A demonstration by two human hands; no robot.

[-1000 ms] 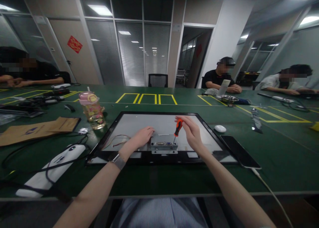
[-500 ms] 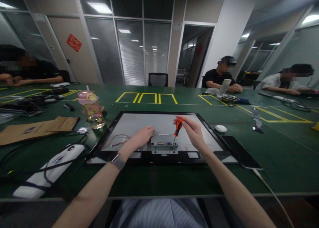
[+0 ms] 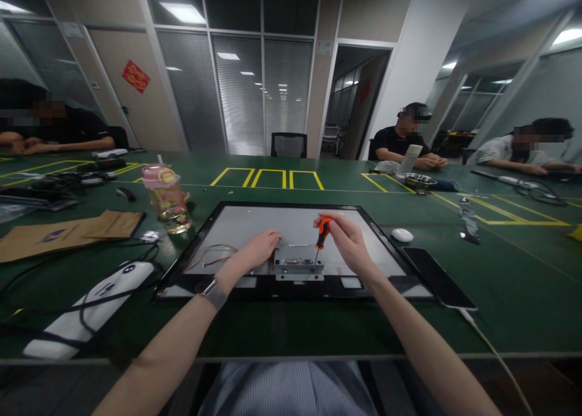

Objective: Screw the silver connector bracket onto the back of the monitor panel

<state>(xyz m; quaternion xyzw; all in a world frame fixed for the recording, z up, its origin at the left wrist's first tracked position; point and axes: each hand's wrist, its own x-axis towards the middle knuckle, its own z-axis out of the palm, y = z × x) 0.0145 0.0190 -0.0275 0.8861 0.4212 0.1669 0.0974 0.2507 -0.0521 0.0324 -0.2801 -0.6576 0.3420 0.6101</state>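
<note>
A display panel (image 3: 254,219) with a black frame and grey back lies flat before me. On its near part stands a metal bracket (image 3: 291,270) with video ports on its front face. My left hand (image 3: 261,248) is closed at the bracket's left end, its fingertips curled over the far side and partly hidden. In my right hand (image 3: 348,237) is an orange and black screwdriver (image 3: 323,231), held near-upright from above. Its shaft points down to the bracket's right front part; the tip is too small to make out clearly. Thin wires (image 3: 211,257) lie on the panel's left side.
Left of the panel are a pink-lidded bottle (image 3: 166,201), a paper bag (image 3: 68,234) and a white power strip (image 3: 91,313) with black cables. On the right lie a white mouse (image 3: 402,235) and a phone (image 3: 436,276) on a cable. Other people sit across the table.
The screwdriver and my right hand have shifted very slightly left and down. My left hand stays at the bracket.
</note>
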